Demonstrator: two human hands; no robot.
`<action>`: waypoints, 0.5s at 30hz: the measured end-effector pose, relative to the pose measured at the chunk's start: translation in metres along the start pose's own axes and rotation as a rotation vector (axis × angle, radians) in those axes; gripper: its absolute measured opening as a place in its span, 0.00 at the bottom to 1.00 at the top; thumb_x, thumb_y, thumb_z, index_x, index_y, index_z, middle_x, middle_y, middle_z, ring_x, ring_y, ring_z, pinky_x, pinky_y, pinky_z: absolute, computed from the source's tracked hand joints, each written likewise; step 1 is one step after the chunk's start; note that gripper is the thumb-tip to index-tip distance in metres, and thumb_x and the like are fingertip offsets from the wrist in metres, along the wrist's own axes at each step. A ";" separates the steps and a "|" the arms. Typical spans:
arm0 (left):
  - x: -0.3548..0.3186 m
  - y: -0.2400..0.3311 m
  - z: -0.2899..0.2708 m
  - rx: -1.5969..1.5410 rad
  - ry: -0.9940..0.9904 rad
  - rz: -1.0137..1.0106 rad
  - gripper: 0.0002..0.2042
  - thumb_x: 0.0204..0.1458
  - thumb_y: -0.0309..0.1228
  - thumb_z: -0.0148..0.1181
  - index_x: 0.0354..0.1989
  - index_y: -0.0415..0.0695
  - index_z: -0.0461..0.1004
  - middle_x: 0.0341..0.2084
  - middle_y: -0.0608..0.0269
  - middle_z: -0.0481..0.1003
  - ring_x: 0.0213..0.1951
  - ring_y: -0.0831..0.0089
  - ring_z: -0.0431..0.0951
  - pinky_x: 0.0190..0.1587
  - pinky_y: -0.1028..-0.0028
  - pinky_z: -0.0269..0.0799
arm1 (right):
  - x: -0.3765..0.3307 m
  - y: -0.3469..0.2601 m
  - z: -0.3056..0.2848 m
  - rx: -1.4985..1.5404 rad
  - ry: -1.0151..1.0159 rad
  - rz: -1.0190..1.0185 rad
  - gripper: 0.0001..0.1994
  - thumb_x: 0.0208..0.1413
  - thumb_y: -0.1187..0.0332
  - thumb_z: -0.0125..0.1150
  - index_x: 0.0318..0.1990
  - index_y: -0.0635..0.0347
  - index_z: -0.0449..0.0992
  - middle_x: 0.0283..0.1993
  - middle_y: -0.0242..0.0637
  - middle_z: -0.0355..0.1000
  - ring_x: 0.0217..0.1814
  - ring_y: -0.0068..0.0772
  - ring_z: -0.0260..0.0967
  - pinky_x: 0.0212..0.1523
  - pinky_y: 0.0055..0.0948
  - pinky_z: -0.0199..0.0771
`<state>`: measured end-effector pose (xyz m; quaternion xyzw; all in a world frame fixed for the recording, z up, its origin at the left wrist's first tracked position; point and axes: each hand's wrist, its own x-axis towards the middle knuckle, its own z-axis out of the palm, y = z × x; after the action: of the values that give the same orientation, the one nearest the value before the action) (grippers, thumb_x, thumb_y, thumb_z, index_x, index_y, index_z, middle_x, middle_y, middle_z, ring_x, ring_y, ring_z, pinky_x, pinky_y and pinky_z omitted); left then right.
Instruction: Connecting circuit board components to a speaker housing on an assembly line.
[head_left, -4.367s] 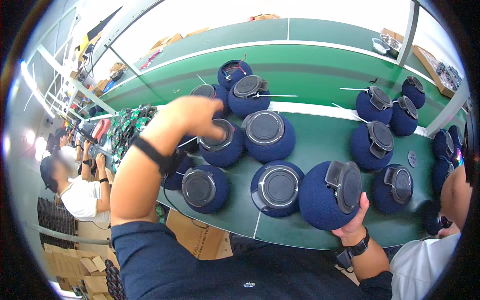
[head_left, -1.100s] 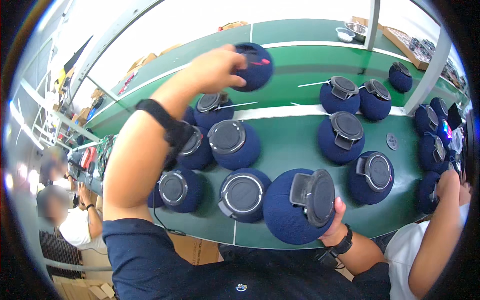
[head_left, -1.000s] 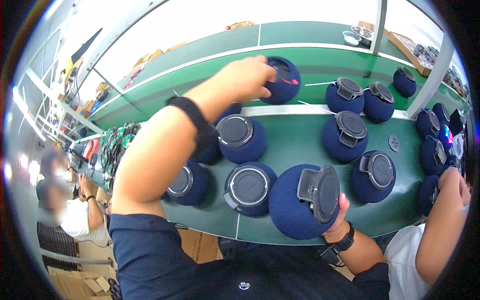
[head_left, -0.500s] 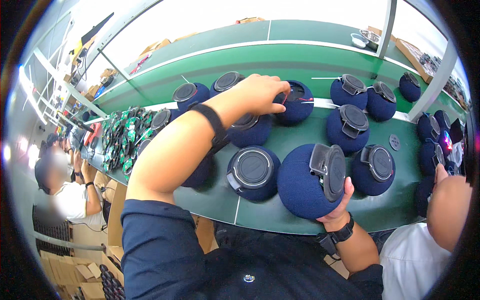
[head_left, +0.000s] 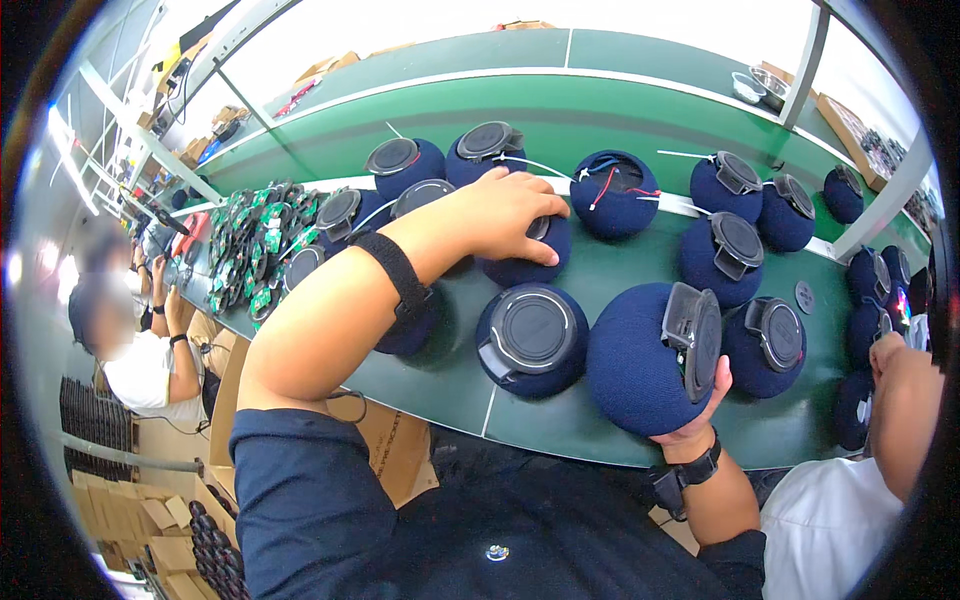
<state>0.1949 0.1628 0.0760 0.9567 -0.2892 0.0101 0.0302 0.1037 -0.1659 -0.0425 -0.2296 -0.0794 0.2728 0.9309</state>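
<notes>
In my right hand [head_left: 695, 425] rests a round navy fabric-covered speaker [head_left: 635, 365], tilted so that its black disc cap and the clear piece beside it face right; the fingers are wrapped round its lower side. My left hand [head_left: 510, 215] curls over the top of another navy speaker [head_left: 522, 268], thumb and fingers about its black cap, which they partly hide. Just right of that hand stands an uncapped speaker [head_left: 613, 210] with red and blue wires showing in its dark opening. A capped speaker [head_left: 533, 340] stands between my hands, nearer me.
More capped speakers [head_left: 762, 345] stand on the green table [head_left: 445, 385], some with white ties. Green circuit boards [head_left: 270, 245] lie heaped at left. A loose black disc [head_left: 804, 297] lies at right. A co-worker's hand [head_left: 885, 352] is among speakers at far right; people sit far left.
My left hand has left the uncapped speaker and come down on the capped one to its left. The wires in the opening now show more fully. My right hand keeps its speaker.
</notes>
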 end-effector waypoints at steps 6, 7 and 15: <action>-0.049 0.057 -0.041 0.027 0.207 -0.020 0.24 0.52 0.44 0.70 0.53 0.42 0.77 0.52 0.50 0.76 0.55 0.51 0.77 0.57 0.57 0.72 | 0.000 -0.003 -0.004 -0.028 -0.008 -0.068 0.47 0.59 0.26 0.41 0.78 0.48 0.54 0.78 0.47 0.56 0.77 0.57 0.58 0.74 0.64 0.57; -0.064 0.076 -0.043 -0.034 0.176 -0.082 0.24 0.52 0.44 0.70 0.52 0.41 0.78 0.50 0.49 0.77 0.52 0.50 0.78 0.55 0.57 0.74 | 0.000 -0.004 -0.001 -0.028 -0.010 -0.060 0.47 0.59 0.26 0.41 0.78 0.48 0.54 0.78 0.47 0.56 0.77 0.57 0.58 0.74 0.64 0.57; -0.101 0.146 0.020 -0.007 0.217 -0.152 0.36 0.46 0.48 0.73 0.63 0.48 0.70 0.64 0.45 0.67 0.68 0.46 0.64 0.64 0.48 0.64 | 0.000 -0.005 0.000 0.009 -0.012 -0.039 0.43 0.60 0.27 0.41 0.75 0.44 0.61 0.75 0.39 0.64 0.75 0.49 0.63 0.74 0.57 0.60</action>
<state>0.0297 0.0961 0.0601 0.9690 -0.2111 0.1102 0.0653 0.1059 -0.1695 -0.0399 -0.2222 -0.0883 0.2564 0.9365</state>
